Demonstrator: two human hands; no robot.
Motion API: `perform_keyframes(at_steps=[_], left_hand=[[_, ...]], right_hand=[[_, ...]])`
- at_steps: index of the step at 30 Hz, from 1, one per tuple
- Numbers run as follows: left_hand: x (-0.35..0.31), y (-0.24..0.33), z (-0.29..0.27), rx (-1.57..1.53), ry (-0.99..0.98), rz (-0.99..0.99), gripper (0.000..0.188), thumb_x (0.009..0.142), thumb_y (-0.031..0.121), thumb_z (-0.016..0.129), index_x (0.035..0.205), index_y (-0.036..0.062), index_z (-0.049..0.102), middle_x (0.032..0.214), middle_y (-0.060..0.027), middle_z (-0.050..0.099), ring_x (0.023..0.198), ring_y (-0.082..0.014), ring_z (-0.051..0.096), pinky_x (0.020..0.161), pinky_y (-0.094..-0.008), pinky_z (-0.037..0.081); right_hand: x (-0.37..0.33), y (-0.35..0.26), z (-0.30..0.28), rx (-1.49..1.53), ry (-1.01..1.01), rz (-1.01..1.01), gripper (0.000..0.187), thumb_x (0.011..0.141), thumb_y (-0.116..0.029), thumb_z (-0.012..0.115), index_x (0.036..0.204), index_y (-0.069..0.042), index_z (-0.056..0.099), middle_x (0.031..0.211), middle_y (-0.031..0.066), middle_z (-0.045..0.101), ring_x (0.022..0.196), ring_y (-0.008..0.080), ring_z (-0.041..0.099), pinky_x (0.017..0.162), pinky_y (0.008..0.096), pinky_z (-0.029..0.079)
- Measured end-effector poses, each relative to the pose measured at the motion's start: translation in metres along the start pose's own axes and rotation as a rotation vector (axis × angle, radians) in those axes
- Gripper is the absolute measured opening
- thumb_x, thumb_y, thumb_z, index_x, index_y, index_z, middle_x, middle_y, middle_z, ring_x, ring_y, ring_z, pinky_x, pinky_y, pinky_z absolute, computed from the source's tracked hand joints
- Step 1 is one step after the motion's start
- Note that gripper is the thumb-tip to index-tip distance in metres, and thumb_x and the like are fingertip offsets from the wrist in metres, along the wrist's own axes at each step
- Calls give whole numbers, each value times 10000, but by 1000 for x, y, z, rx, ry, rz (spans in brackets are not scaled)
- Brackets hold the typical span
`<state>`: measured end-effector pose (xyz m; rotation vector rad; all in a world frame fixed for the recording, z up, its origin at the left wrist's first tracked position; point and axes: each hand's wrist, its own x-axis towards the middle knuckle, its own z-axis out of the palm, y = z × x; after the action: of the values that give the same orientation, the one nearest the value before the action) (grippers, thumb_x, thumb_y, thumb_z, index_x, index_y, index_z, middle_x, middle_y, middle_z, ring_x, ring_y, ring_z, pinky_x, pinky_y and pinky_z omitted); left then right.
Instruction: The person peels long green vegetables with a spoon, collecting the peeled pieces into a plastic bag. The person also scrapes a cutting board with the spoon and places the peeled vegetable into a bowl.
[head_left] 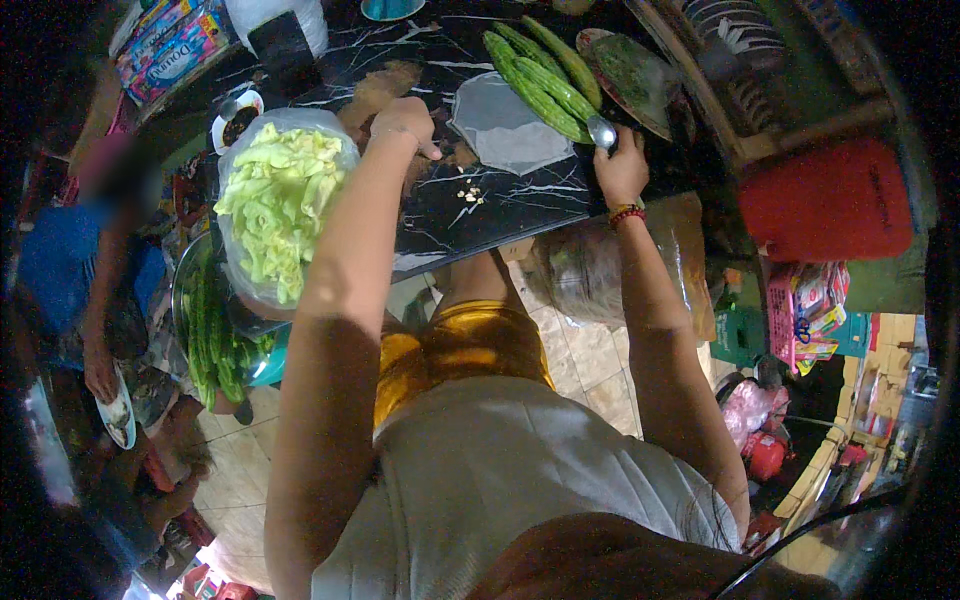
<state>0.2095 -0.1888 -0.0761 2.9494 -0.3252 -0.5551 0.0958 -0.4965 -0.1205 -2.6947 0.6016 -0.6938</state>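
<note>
Head view: right hand (622,170), 1 o'clock, wrapped round spoon (602,132), presumably leaving its bowl free; left hand (403,122), 11 o'clock, half-curled, can't tell if holding anything.

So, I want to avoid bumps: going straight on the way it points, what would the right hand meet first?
Likely the long, ridged green vegetables: the shiny metal spoon in the right hand appears beside their near ends, though depth is unclear.

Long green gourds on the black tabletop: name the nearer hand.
Right. The right hand is close beside the gourds, gripping a spoon; the left hand is farther off, left of the whitish sheet.
</note>
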Motion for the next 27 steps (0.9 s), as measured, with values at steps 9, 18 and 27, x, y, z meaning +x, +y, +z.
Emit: perform_keyframes(at_steps=[9, 18, 27], left_hand=[[13, 2, -22, 87, -227, 41, 609, 589, 286, 848, 1100, 5, 673, 1161, -164, 659, 1060, -300, 646, 893, -384, 524], [14, 2, -17, 149, -98, 47, 395, 644, 255, 741, 960, 19, 716, 1058, -142, 697, 929, -239, 691, 825, -376, 549], [22, -32, -34, -515, -323, 61, 194, 906, 116, 541, 910, -12, 687, 726, -71, 671, 556, -123, 624, 490, -279, 512]], right_hand=[[7, 5, 4, 55, 2, -33, 414, 768, -255, 672, 1159, -147, 587, 1165, 197, 586, 953, 410, 623, 766, 503, 528], [8, -1, 1, 47, -10, 24, 366, 772, -209, 653, 1131, -155, 607, 1128, 144, 595, 944, 378, 625, 776, 468, 518], [9, -1, -3, 60, -50, 8, 418, 774, -249, 657, 1172, -152, 576, 1159, 208, 597, 947, 415, 627, 776, 504, 525]])
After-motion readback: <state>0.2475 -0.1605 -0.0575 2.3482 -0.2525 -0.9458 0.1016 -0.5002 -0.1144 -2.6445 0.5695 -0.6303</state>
